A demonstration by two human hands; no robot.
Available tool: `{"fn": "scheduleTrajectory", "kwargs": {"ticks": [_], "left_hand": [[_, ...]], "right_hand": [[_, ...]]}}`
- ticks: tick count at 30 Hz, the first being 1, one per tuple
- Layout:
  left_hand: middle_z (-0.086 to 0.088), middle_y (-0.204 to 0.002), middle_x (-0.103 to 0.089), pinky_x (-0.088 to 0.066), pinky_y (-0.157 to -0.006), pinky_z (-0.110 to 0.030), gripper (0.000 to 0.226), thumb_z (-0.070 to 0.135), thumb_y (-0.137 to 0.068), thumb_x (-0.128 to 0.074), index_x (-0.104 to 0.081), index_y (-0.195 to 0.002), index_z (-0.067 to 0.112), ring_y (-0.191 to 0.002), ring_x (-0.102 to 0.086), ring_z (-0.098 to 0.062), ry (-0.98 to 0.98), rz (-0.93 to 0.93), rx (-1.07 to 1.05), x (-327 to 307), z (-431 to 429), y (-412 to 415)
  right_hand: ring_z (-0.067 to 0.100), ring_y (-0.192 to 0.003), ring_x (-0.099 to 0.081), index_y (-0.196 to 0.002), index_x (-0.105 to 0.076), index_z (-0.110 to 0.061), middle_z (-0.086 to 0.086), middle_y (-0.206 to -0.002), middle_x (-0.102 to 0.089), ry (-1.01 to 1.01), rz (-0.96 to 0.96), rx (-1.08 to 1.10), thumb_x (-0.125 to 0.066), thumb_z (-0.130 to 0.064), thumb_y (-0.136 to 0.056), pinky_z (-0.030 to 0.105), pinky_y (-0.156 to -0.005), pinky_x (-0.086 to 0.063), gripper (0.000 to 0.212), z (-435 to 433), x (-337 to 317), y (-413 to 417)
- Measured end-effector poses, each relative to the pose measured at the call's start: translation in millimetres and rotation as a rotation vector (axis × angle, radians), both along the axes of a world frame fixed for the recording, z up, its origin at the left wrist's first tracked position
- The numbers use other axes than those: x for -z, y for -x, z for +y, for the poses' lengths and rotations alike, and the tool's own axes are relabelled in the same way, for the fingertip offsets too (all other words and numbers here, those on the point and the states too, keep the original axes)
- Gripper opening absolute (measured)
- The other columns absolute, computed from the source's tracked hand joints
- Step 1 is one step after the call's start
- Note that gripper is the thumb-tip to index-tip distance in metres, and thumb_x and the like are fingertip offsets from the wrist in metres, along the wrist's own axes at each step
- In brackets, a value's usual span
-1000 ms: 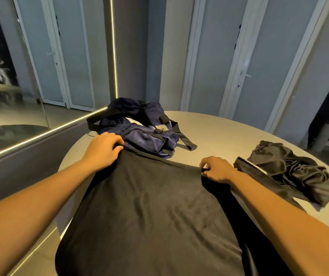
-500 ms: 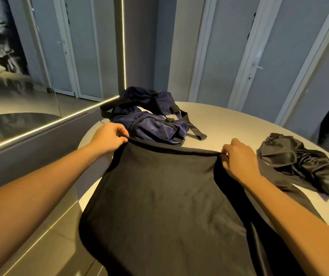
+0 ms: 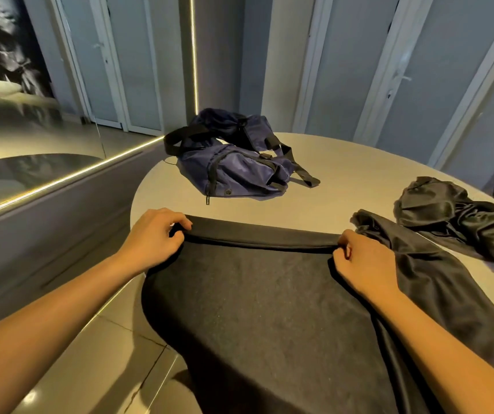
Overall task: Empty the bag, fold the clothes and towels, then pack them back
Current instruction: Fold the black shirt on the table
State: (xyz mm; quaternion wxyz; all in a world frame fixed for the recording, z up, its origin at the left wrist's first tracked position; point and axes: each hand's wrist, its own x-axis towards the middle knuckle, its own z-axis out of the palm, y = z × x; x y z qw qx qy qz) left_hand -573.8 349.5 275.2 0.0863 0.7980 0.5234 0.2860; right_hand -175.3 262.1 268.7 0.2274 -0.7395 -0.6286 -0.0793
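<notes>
Gripping the cloth (image 3: 263, 309) by its folded far edge, we pinch one corner in our left hand (image 3: 153, 237) and the other in our right hand (image 3: 362, 258). It lies spread on the round surface (image 3: 344, 174), draping off the near rim. Beyond it, apart, sits the bag (image 3: 233, 165); a crumpled garment (image 3: 455, 216) lies right.

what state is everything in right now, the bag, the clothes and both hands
blue bag: slumped on the table, apart from the clothes
black cloth: spread out, far edge turned over, near part hanging off the table
left hand: grips the cloth's far left corner
right hand: grips the cloth's far right corner
shiny dark garment: crumpled, not folded, on the table's right side
</notes>
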Motion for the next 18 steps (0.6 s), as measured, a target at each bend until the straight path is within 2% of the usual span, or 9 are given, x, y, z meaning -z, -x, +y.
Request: {"fn": "scheduleTrajectory", "kwargs": {"ticks": [5, 8, 12, 16, 18], "left_hand": [[0.005, -0.108, -0.074, -0.05, -0.093, -0.032, 0.023, 0.005, -0.093, -0.063, -0.077, -0.1, 0.023, -0.102, -0.063, -0.014, 0.015, -0.219, -0.117, -4, 3, -8], [0.007, -0.106, -0.074, -0.048, -0.092, -0.031, 0.025, 0.004, -0.092, -0.062, -0.077, -0.097, 0.023, -0.102, -0.063, -0.012, 0.038, -0.252, -0.115, -5, 3, -7], [0.009, -0.107, -0.073, -0.053, -0.092, -0.037, 0.022, 0.007, -0.091, -0.063, -0.076, -0.094, 0.025, -0.098, -0.065, -0.014, 0.146, -0.077, -0.06, -2, 2, 1], [0.007, -0.093, -0.073, -0.054, -0.078, -0.035, 0.013, 0.021, -0.083, -0.058, -0.065, -0.075, 0.029, -0.083, -0.062, -0.012, 0.124, 0.152, -0.05, -14, -5, -5], [0.007, -0.086, -0.069, -0.05, -0.076, -0.034, 0.015, 0.032, -0.075, -0.052, -0.065, -0.079, 0.027, -0.081, -0.061, -0.016, 0.051, 0.215, -0.029, -19, -10, -20]], "right_hand": [[0.01, -0.058, -0.049, -0.083, -0.052, -0.025, -0.006, -0.062, -0.052, -0.04, 0.001, -0.032, -0.052, -0.03, -0.095, 0.031, -0.055, -0.042, 0.013, -1, 0, -1], [0.009, -0.057, -0.049, -0.082, -0.05, -0.025, -0.006, -0.062, -0.051, -0.036, 0.002, -0.056, -0.051, -0.031, -0.096, 0.03, -0.053, -0.039, 0.015, -2, 0, -2], [0.013, -0.06, -0.054, -0.085, -0.056, -0.023, -0.005, -0.064, -0.057, 0.004, -0.013, -0.051, -0.053, -0.033, -0.094, 0.036, -0.063, -0.051, 0.014, -2, -1, -2], [0.012, -0.061, -0.053, -0.085, -0.056, -0.025, -0.005, -0.064, -0.057, 0.038, -0.041, -0.058, -0.054, -0.034, -0.093, 0.033, -0.061, -0.047, 0.012, 0, 1, -2], [0.01, -0.06, -0.051, -0.083, -0.056, -0.025, -0.005, -0.062, -0.056, 0.038, -0.034, -0.066, -0.054, -0.035, -0.092, 0.031, -0.058, -0.043, 0.014, 1, 2, -3]]}}
